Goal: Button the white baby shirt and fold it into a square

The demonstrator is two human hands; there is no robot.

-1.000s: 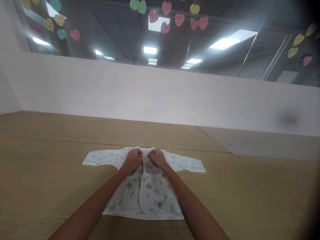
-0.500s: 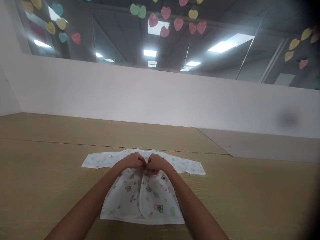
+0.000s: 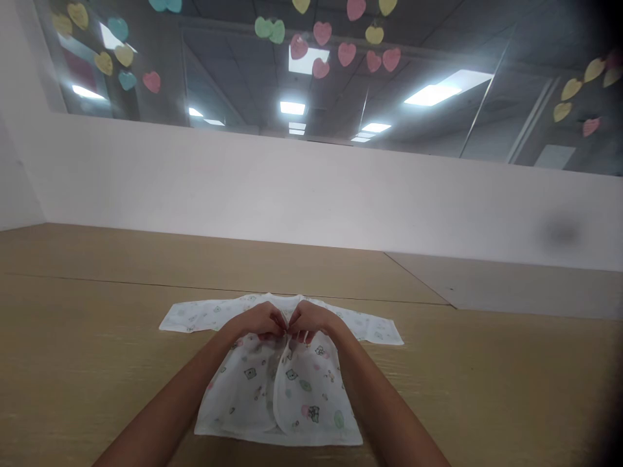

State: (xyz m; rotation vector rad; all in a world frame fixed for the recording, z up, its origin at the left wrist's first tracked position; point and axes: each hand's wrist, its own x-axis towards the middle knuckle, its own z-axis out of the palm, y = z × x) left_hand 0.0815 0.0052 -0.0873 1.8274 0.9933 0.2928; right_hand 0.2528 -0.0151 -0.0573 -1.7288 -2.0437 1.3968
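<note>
A small white garment [image 3: 311, 402] with a print of bears, green and pink shapes lies spread on the wooden table, its two sleeves stretched out left and right. Its front opening runs down the middle, the edges meeting or overlapping. My left hand [image 3: 267, 320] pinches the fabric at the upper part of this opening. Right beside it, fingertips nearly touching, my right hand [image 3: 307, 319] pinches the other edge. The cloth between the fingertips is slightly raised, and any fastener there is too small to make out.
The wooden table [image 3: 97, 363] extends to both sides, with a seam behind the garment and a grey section [image 3: 525, 285] at the right. Beyond stands a white wall [image 3: 311, 194] below a glass window with heart-shaped paper notes.
Both hands stay at the front opening; the fingers have shifted slightly and the cloth edge between them looks a little more raised. The view has tilted slightly up.
</note>
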